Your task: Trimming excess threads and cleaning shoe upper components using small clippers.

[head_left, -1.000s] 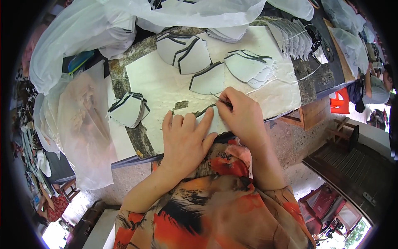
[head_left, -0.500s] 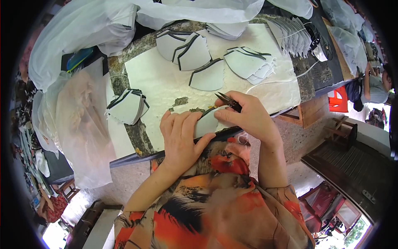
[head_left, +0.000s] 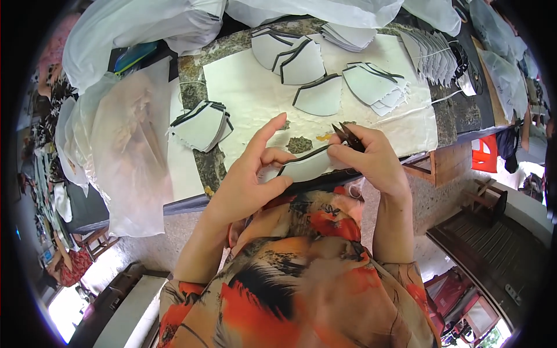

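Near the table's front edge, a white curved panel with black edging (head_left: 307,168) is held between my hands. My left hand (head_left: 241,182) pinches its left end between thumb and bent fingers, with the index finger stretched out away from it. My right hand (head_left: 376,161) grips the panel's right end under the thumb and also keeps dark thread snips (head_left: 349,138) in its fingers, their points sticking up past the panel. Similar edged panels lie beyond: a single one (head_left: 318,95), an overlapping group (head_left: 301,61), a fanned pile (head_left: 374,87) and a pile at left (head_left: 200,127).
A large white sheet (head_left: 232,75) covers much of the table. Plain stacked panels (head_left: 348,37) and a tied row of grey-white pieces (head_left: 429,55) are at the back. Translucent plastic bags (head_left: 133,145) hang over the left side. A white cord (head_left: 441,100) crosses at right.
My left hand, flat across the panel before, now pinches its left end with the index finger raised. The panel shows more of its length. The view has shifted, moving the table's things rightward and up.
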Tool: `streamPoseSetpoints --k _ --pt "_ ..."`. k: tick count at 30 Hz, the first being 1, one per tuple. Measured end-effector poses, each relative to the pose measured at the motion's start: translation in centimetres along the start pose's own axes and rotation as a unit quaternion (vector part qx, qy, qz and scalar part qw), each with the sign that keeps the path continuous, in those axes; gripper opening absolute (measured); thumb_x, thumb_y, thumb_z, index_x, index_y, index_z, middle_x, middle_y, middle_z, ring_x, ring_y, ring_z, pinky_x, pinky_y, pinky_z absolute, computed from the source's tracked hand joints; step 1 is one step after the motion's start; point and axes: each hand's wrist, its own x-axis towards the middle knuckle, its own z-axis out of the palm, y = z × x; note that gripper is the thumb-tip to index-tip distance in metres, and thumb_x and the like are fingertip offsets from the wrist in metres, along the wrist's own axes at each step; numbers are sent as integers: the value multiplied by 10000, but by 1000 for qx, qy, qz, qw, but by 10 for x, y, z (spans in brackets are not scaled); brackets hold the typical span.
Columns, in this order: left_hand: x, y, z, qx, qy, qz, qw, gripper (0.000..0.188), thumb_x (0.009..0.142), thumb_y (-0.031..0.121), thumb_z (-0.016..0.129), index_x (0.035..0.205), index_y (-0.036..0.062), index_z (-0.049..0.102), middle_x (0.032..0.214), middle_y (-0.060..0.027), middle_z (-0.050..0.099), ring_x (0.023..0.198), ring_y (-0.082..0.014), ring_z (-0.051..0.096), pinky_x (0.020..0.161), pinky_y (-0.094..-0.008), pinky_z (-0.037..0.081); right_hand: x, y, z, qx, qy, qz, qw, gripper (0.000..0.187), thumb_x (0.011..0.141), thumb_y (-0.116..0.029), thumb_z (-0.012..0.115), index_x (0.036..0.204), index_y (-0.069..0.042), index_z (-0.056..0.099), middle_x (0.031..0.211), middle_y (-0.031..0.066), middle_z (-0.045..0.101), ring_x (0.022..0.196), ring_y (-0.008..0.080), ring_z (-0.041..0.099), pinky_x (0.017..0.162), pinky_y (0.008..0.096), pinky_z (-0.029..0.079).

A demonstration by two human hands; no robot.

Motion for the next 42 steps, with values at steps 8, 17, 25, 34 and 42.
streamPoseSetpoints --k 8,17,25,34,42 --pt "5 -1 11 -59 50 -39 996 791 904 -73 626 1607 108 309 1057 -50 696 918 -73 600 852 -224 483 -5 1 4 -8 5 -21 1000 96 909 -87 728 928 -14 670 817 -64 576 758 22 501 667 203 412" --pt "9 4 11 -132 49 -102 985 805 807 -122 487 1576 81 360 937 -34 736 769 -49 577 734 -199 477 -7 6 5 -23 6 -31 999 157 885 -146 730 901 -3 666 756 -62 565 706 23 459 607 223 386" --pt "10 4 -8 -276 -12 -133 952 786 827 -73 507 1584 47 333 992 -95 749 766 -61 566 717 -192 445 -8 8 1 4 6 -11 1000 141 882 -143 730 895 -17 669 758 -73 548 697 22 446 613 222 373" --pt "13 11 10 -158 1 -113 981 765 865 -75 564 1582 80 348 939 -40 705 816 -65 594 750 -200 457 -10 2 5 3 5 -7 1000 117 886 -120 723 890 -19 666 763 -80 542 706 17 444 612 215 371" --pt "12 7 -8 -191 -32 -135 972 763 849 -43 520 1581 110 365 1002 -75 713 810 -63 548 781 -215 452 -10 6 3 3 -2 -8 1000 144 888 -149 727 884 -18 668 752 -82 528 699 24 435 604 226 363"
